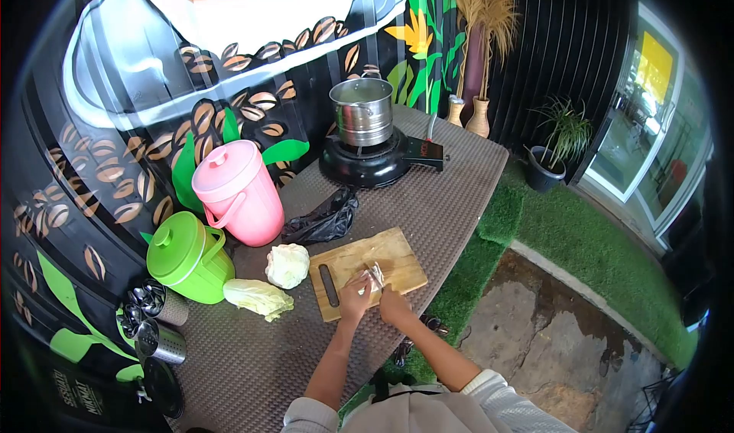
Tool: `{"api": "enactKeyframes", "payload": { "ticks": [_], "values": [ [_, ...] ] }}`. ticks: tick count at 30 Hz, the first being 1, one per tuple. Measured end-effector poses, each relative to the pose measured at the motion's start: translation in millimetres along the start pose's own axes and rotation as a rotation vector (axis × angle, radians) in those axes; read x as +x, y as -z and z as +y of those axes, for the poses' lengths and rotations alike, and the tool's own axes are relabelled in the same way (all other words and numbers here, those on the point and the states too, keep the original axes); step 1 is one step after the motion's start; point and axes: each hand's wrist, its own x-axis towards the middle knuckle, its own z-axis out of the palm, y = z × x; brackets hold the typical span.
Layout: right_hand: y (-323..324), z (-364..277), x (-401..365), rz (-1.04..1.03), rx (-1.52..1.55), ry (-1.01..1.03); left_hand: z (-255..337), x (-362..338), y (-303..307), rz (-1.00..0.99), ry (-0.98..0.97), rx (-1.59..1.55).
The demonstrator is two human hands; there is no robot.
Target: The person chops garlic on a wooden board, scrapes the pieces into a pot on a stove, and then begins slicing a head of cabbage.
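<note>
On a wooden cutting board (397, 259), my left hand (355, 297) has its fingers curled over a small pale piece of food (365, 286), too small to name. My right hand (394, 306) is closed beside it, gripping what looks like a knife (378, 277); its handle is hidden in the fist and the shiny blade lies close to the left fingers. Left of the board sit a round white cabbage (288, 265) and a longer napa cabbage (258, 298). Behind the board lies a crumpled black plastic bag (325, 217).
A steel pot (361, 112) stands on a black portable stove (365, 162) at the back. Pink (238, 196) and green (191, 259) lidded buckets stand left, near metal holders of utensils (159, 301). The brown table's (252, 372) right edge runs close beside the board.
</note>
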Motion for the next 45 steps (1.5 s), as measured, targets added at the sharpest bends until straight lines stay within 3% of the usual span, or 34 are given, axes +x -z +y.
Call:
{"api": "enactKeyframes", "payload": {
  "ticks": [2,8,14,23,30,36,41,43,45],
  "values": [
    [-22,6,-11,0.182,0.006,0.014,3,1,1,0.0,-0.015,0.023],
    [-46,10,3,0.182,-0.051,0.017,3,1,1,0.001,-0.055,0.036],
    [-8,2,19,0.05,-0.048,0.059,-16,1,-6,-0.013,0.024,-0.037],
    [-47,-12,-18,0.274,-0.009,-0.073,-7,3,5,0.027,-0.082,-0.025],
    [-47,-25,-5,0.269,-0.038,-0.11,-2,8,13,0.016,-0.094,-0.038],
    [-31,-14,20,0.203,-0.038,-0.01,-9,5,10,-0.002,-0.074,-0.055],
    [-18,-12,-3,0.168,-0.06,0.028,2,6,12,0.053,-0.06,-0.017],
    [-28,-9,-15,0.163,-0.036,-0.047,3,4,13,0.102,-0.123,0.071],
    [-42,-1,-13,0.226,-0.109,0.026,1,3,11,0.103,-0.107,0.05]
  ]
}}
